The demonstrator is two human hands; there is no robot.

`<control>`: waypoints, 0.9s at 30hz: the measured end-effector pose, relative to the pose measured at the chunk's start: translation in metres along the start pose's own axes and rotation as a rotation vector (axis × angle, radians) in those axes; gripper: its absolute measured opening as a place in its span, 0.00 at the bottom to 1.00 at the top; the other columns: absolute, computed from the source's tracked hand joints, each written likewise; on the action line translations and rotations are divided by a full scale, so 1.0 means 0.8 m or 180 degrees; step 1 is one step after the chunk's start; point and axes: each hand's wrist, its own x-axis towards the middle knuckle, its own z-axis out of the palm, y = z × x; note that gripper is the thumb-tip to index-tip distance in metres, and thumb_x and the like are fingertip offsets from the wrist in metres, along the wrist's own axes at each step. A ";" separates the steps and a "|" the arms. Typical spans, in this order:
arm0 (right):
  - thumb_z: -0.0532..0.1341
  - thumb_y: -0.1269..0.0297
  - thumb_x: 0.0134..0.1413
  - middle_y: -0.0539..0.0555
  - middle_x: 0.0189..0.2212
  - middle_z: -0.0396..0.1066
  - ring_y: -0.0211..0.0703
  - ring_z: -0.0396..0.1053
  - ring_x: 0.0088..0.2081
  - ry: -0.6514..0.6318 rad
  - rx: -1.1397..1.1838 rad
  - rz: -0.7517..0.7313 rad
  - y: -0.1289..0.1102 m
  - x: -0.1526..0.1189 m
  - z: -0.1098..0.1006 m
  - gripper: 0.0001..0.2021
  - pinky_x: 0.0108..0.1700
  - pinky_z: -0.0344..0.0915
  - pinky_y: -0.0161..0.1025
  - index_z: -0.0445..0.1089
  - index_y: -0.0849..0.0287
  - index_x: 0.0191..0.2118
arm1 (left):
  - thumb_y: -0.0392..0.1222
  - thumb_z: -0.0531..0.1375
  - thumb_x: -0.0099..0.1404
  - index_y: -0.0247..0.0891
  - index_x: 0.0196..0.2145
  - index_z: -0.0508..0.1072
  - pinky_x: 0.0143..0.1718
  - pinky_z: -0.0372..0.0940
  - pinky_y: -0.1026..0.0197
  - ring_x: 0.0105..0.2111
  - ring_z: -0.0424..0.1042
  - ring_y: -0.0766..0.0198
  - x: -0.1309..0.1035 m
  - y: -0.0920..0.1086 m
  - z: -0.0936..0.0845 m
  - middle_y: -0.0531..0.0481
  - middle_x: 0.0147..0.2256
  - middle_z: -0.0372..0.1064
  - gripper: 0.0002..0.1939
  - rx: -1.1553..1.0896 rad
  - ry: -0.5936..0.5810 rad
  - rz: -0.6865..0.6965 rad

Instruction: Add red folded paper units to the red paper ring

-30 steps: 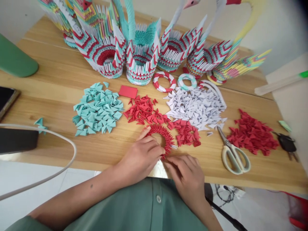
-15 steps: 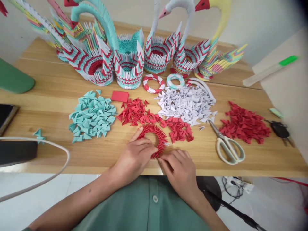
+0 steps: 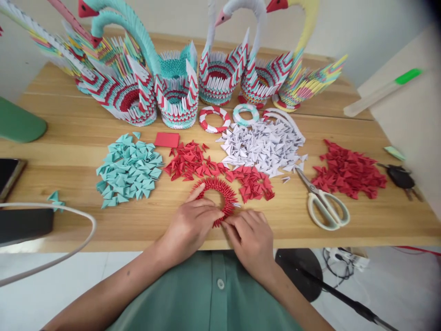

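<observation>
Plain light wall [image 3: 182, 23] stood behind a pale brown wooden table [image 3: 72, 151], where tall swan figures of folded paper [image 3: 179, 110] were arranged in a row. Nearer to the person were heaps of small folded paper pieces: turquoise [image 3: 127, 170], red [image 3: 189, 161] and white [image 3: 262, 145]. A pair of scissors with cream handles [image 3: 315, 192] lay open to the right, touching or just beside the white heap.

Close to the front edge of the table was a spiky ring of red folded paper [image 3: 229, 197], with a bit of white at its right side. The left hand [image 3: 191, 225] held this ring, one finger stretched over its left part, the others bent toward its near part, with only narrow spaces between them. The right hand [image 3: 253, 236] had its thumb and forefinger almost closed at the near edge; whether a small piece was between them, I cannot tell.

It seemed that the work of the moment was at this near edge, an adjusting of the spikes perhaps. Such handling would call for a steady left hold and light fingertips, because hard pressure could loosen the folded paper.
</observation>
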 end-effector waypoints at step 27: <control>0.57 0.64 0.65 0.57 0.43 0.74 0.51 0.70 0.44 0.0366 -0.0443 0.0498 0.096 -0.017 -0.050 0.10 0.45 0.65 0.47 0.69 0.56 0.50 | 0.30 0.57 0.64 0.38 0.53 0.69 0.64 0.50 0.34 0.45 0.69 0.57 -0.003 0.016 0.009 0.45 0.44 0.73 0.20 0.0776 -0.0333 -0.0279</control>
